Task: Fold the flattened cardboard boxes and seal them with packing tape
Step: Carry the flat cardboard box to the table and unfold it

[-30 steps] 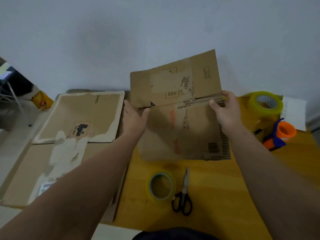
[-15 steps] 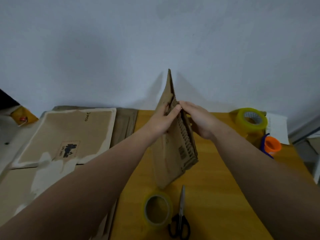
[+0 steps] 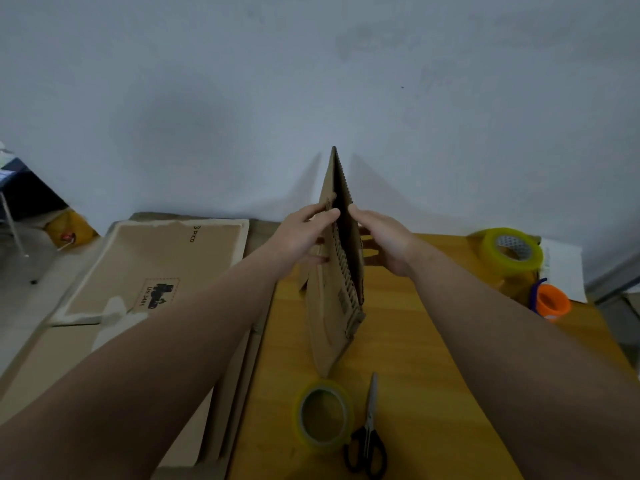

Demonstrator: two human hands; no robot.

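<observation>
The flattened box (image 3: 329, 306) is pinched edge-up between the fingers of the left hand (image 3: 301, 237) and the right hand (image 3: 384, 239), probably to be pulled open.

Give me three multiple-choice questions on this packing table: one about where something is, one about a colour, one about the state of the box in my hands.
1. Where do the scissors lie?
A. On the flattened sheets at left.
B. On the table, just right of the nearer tape roll.
C. Against the wall.

2. What colour are their handles?
A. Black.
B. Orange.
C. Yellow.

3. How is the cardboard box?
A. Flat on the table.
B. Squared up and taped shut.
C. Upright and edge-on, gripped by the left hand and right hand.

Answers: B, they rest on bare wood beside the roll; A, both loops are black; C, each hand pinches a panel near its top.
</observation>
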